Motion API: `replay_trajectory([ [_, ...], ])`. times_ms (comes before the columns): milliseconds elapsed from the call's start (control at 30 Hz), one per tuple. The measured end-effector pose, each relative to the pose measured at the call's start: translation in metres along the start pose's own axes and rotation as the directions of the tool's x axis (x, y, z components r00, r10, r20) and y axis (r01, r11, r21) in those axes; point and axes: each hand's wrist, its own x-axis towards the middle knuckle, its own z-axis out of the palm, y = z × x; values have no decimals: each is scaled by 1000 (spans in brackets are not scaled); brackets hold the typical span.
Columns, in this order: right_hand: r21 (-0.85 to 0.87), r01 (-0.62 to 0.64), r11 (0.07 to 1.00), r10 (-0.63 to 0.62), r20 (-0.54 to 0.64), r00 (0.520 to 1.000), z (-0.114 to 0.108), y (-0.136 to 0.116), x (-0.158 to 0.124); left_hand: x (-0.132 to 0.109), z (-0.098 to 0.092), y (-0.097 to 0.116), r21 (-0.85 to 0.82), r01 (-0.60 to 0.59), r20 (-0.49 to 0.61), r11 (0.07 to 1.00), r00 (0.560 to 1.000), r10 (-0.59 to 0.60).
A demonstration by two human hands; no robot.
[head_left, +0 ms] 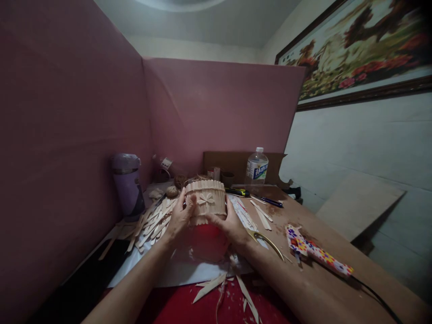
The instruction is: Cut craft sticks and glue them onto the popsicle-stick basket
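Between both hands, raised over the table, is a round basket made of upright wooden craft sticks [216, 209], with a small flower of wood pieces on its front and cord bands near top and bottom. My left hand [184, 211] grips its left side, thumb on the front. On the right side my right hand [229, 222] is wrapped around it, thumb along the lower edge. Below it lie a red piece [205, 243] and a white sheet [165, 270]. Its inside and back are hidden from me.
Loose craft sticks [157, 220] are heaped at left beside a purple tumbler [127, 184]. On the right lie gold-handled scissors [270, 243], a flower-patterned glue gun [317, 252] with its cord, and a utility knife [272, 201]. A plastic bottle [257, 168] stands behind. Wood scraps [211, 288] lie in front.
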Motion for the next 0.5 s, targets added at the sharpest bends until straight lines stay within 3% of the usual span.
replay_trajectory([
  [133, 3, 45, 999, -45, 5, 999, 0, 1, -5, -3, -1, 1, 104, -21, 47, 994, 999, 16],
  [500, -112, 63, 992, -72, -79, 994, -3, 5, -8, -9, 6, 5, 60, -3, 23, 998, 1000, 2],
])
